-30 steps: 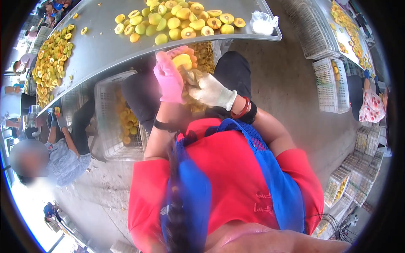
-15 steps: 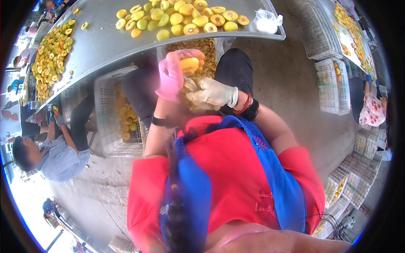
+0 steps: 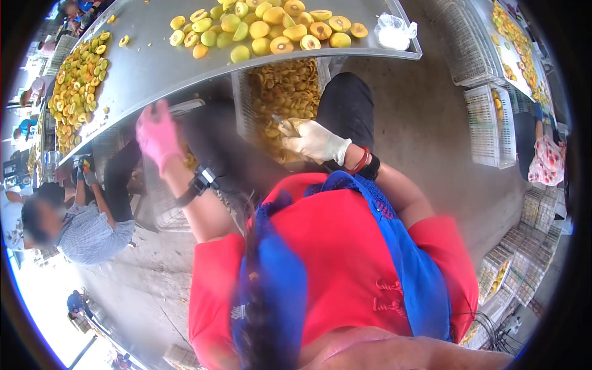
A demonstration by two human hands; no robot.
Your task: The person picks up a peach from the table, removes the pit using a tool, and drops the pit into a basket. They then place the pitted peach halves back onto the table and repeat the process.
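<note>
My left hand [image 3: 159, 134], in a pink glove, is over the white crate [image 3: 169, 213] beside my left leg. Its fingers are apart and slightly blurred, with no fruit visible in them. A white glove covers my right hand [image 3: 316, 140], which is closed round a small knife [image 3: 279, 121] whose tip points up and left. Beneath the right hand, a crate [image 3: 242, 102] between my knees holds yellow-brown peach scraps [image 3: 280, 86]. Whole and halved yellow peaches [image 3: 281, 44] lie on the metal table in front of me.
The metal table's [image 3: 145, 68] raised edge runs just beyond my knees. A knotted plastic bag [image 3: 394, 32] sits at its right corner, and more peach halves [image 3: 77, 89] are piled at left. A co-worker [image 3: 95, 225] sits to the left. Crates [image 3: 490, 126] stand on the right.
My left hand has left the right hand and swung left over the side crate; the peach it held is gone from it. My right hand still grips the knife, in nearly the same place.
</note>
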